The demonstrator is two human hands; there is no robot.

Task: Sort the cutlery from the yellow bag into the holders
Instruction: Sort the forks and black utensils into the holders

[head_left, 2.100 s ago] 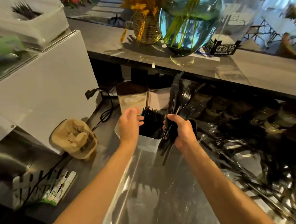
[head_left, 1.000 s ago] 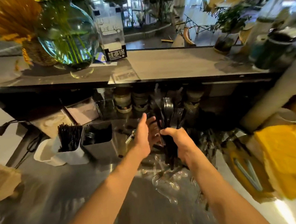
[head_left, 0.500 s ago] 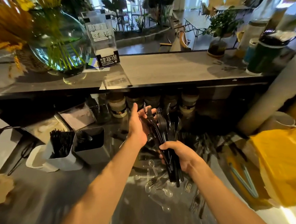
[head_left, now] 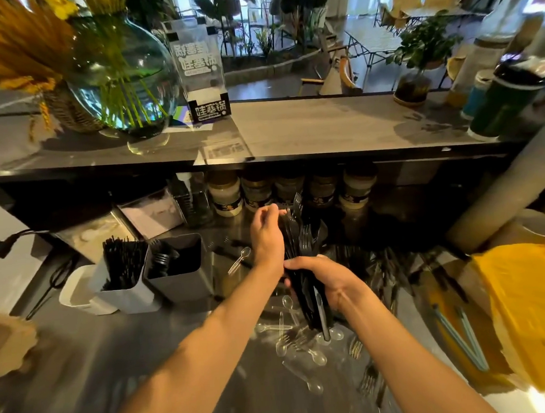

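My right hand (head_left: 325, 276) grips a bundle of black plastic cutlery (head_left: 302, 239) by the handles, heads up, above the steel counter. My left hand (head_left: 266, 235) pinches the top of one black piece in that bundle. At left stand two square holders: a white holder (head_left: 128, 291) packed with black cutlery and a grey holder (head_left: 181, 282) with a few black forks in it. The yellow bag (head_left: 533, 311) lies at the right. Loose clear spoons and forks (head_left: 300, 345) and black pieces are scattered on the counter under my hands.
A white tub (head_left: 78, 294) sits left of the holders. Several jars (head_left: 225, 193) line the back under a raised shelf holding a glass vase (head_left: 119, 78) and a sign (head_left: 199, 67). Two pale blue sticks (head_left: 461, 338) lie beside the bag.
The view swung right, away from the holders. My right hand lowered slightly with the bundle, and my left hand went from an open palm behind the heads to pinching one piece.
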